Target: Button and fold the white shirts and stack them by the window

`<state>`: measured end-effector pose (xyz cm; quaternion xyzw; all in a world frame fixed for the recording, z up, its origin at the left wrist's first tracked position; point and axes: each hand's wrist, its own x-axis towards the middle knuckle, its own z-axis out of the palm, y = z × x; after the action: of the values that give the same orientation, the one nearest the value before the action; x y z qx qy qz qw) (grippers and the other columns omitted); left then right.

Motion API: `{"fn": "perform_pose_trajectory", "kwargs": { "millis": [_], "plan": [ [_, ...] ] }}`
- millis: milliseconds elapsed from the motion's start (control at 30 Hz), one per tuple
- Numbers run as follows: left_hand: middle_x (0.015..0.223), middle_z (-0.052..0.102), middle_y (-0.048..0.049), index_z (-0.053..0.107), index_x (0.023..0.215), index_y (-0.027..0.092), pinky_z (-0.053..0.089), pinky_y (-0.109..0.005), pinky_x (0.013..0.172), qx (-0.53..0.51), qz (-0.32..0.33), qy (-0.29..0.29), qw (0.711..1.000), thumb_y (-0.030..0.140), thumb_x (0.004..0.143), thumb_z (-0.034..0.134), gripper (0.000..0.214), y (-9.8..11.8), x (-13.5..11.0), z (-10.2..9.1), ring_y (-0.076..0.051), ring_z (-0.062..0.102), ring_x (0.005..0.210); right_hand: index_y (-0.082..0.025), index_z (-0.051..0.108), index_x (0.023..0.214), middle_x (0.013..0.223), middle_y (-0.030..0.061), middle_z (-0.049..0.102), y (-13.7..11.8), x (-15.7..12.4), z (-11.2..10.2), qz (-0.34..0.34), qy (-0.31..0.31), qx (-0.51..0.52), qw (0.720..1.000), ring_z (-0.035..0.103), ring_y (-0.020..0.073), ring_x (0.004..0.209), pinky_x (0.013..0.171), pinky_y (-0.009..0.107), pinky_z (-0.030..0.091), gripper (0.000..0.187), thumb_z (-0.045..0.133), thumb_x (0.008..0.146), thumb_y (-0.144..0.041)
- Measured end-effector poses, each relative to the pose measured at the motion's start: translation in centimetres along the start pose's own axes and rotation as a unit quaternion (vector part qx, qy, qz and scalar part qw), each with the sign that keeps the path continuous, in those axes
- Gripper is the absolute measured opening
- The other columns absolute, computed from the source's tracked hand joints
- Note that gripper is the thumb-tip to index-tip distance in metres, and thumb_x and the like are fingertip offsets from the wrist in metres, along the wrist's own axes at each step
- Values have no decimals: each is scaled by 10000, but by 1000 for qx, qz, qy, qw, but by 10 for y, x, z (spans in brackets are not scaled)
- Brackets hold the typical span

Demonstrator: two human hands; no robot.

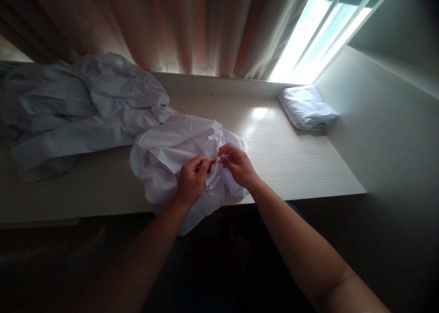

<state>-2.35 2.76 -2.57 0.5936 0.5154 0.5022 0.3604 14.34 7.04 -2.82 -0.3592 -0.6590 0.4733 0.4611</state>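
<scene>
A crumpled white garment [171,153] lies on the pale wooden tabletop [291,162], with part of it hanging over the near edge. My left hand [192,178] is closed, pinching a fold of this garment near its middle. My right hand [236,164] is closed too, pinching the same cloth just to the right, fingertips nearly meeting those of the left. Both forearms reach in from the bottom of the view.
A loose heap of light blue-white clothes [72,107] covers the table's left side. A folded white garment [307,108] sits at the back right corner by the wall. Curtains [192,24] hang behind, and a bright window [322,34] is at upper right.
</scene>
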Motion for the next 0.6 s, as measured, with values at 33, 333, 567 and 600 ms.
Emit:
{"fn": "perform_pose_trajectory", "kwargs": {
  "millis": [33,333,567,600],
  "plan": [
    [702,646,-10,712,840,185,470,-249,628,-22,-19,1,1000,363,953,552,264,-2,1,-1,-143,606,671,-229,584,903,849,-20,566,1,0,1,-5,-12,8,1000,523,124,764,688,259,428,97,600,824,-175],
    [868,701,-26,695,907,190,497,-264,726,-65,-17,-15,998,374,853,691,192,-6,7,-3,-153,638,784,-227,568,908,824,-21,543,2,0,6,19,-30,45,998,498,114,703,622,239,423,94,629,846,-265],
    [721,602,11,638,828,183,427,-225,572,-150,-67,-26,986,373,816,721,208,-3,9,-4,-107,539,627,-242,591,1016,976,16,606,-3,-4,4,-29,-59,-33,997,569,143,865,747,276,485,132,546,894,-218],
    [713,591,13,631,822,182,416,-222,561,-155,-70,-27,985,377,811,723,216,-3,9,-4,-104,527,617,-244,588,1027,987,17,607,-3,-4,3,-33,-68,-50,996,576,146,882,759,280,492,143,536,897,-212]
  ]
}}
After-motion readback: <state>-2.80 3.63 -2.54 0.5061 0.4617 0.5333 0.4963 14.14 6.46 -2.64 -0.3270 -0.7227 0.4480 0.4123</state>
